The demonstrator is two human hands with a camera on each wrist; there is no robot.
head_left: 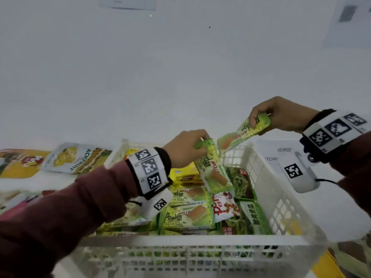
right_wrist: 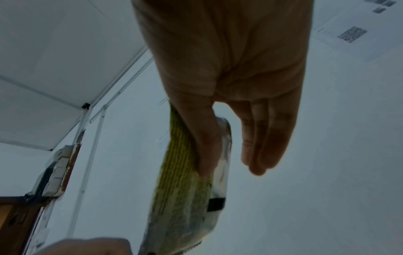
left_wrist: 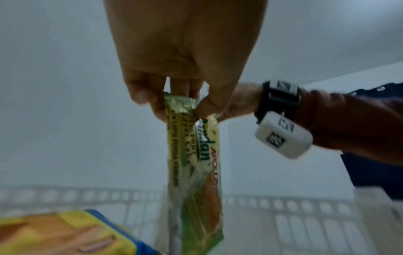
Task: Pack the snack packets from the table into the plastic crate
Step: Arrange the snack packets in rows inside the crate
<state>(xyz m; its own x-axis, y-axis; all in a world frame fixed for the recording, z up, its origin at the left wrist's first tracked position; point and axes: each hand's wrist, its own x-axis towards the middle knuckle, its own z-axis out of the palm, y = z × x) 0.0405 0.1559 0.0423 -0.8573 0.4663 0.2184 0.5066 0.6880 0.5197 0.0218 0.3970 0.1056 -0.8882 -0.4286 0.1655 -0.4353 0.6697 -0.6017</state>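
A white plastic crate (head_left: 281, 199) stands in front of me, holding several snack packets, mostly green Pandan cake packets (head_left: 186, 217). My left hand (head_left: 186, 147) pinches the top end of one green Pandan packet (head_left: 212, 169) that hangs down into the crate; the same hand (left_wrist: 185, 69) and packet (left_wrist: 196, 172) show in the left wrist view. My right hand (head_left: 281, 115) holds a second green Pandan packet (head_left: 243, 133) by its end, tilted above the crate's far right corner. In the right wrist view the thumb (right_wrist: 202, 138) presses that packet (right_wrist: 187, 189).
To the left of the crate, a jackfruit packet (head_left: 78, 159) and a yellow packet (head_left: 20, 163) lie on the white table (head_left: 341, 207). A yellow packet (left_wrist: 65, 233) lies in the crate below my left hand. A white wall rises behind the table.
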